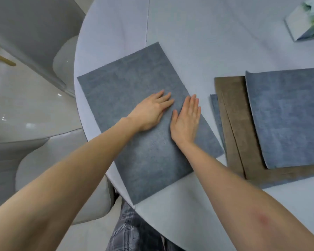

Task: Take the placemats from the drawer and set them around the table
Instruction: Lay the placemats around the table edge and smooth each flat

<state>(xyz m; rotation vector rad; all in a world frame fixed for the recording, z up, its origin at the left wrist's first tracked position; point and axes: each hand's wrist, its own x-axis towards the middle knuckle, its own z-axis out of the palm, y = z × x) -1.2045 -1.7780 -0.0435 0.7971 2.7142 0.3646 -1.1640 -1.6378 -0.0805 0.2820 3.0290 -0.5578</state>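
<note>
We laid our left hand (152, 110) and right hand (186, 120) flat, fingers spread and gripping nothing, side by side on a grey-blue placemat (143, 124) at the round table's (198, 33) near-left edge. To the right lay a stack of placemats (272, 124), brown and blue; beyond it stood a tissue box (304, 24).

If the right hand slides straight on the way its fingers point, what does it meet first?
The right hand lies flat on the grey placemat, fingers pointing away. It would probably cross the mat's far edge onto bare table; nothing else seems to be in line.
</note>
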